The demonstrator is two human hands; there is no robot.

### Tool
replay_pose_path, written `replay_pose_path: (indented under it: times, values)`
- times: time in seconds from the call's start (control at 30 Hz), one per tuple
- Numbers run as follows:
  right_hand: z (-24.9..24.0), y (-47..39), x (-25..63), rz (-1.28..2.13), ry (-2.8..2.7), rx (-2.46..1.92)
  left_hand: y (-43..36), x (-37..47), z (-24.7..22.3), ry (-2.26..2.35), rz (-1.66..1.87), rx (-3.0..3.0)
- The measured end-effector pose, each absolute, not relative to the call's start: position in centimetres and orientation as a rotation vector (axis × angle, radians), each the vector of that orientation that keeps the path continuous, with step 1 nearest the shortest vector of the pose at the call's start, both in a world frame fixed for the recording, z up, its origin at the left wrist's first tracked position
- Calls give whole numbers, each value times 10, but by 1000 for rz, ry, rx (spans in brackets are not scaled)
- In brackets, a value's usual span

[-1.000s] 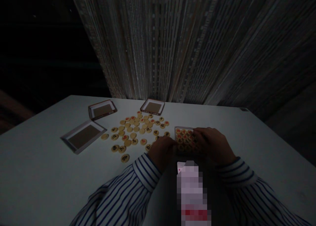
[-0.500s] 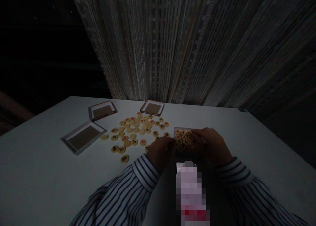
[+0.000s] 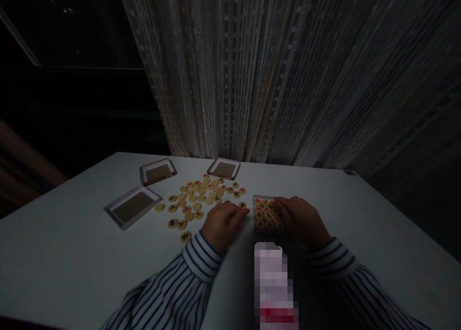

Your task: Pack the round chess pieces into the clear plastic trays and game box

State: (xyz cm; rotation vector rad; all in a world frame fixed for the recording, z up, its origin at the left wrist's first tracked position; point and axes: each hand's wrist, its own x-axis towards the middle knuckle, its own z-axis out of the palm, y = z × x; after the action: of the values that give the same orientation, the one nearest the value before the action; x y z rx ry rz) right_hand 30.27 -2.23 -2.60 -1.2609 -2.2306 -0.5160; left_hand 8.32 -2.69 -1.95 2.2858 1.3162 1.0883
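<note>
A small box holds rows of round xiangqi pieces with red and black characters. My right hand grips the box from its right side, with fingers over the right-hand pieces. Left of the box and apart from it, my left hand is closed, fingertips pressed together and pointing right. Whether a piece is inside that pinch cannot be seen. Beyond and beside the left hand lie loose xiangqi pieces, some face up and some showing plain wood. The left hand covers a few of them.
Three shallow trays stand on the white table: a pale one at left, a brown-edged one behind it, and another at the back. A blurred-out phone-like object is in front of me. A string curtain hangs behind.
My left hand has moved left, away from the box's edge. The right hand remains at the box. The view has tilted slightly upward.
</note>
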Motion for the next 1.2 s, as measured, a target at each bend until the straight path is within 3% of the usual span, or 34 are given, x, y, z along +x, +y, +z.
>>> replay_pose_path:
  times: [0.27,0.67,1.2]
  values:
    - [-27,-21,303,-438,-2224,-1208,-10,34,4,1380,1211,2210]
    - [-15,-23,295,-401,-2133,-1193,7,-35,-11,1586,1372,2209]
    - [46,0,189,-185,-2188,-972,10,-69,-16,1562,1332,2333]
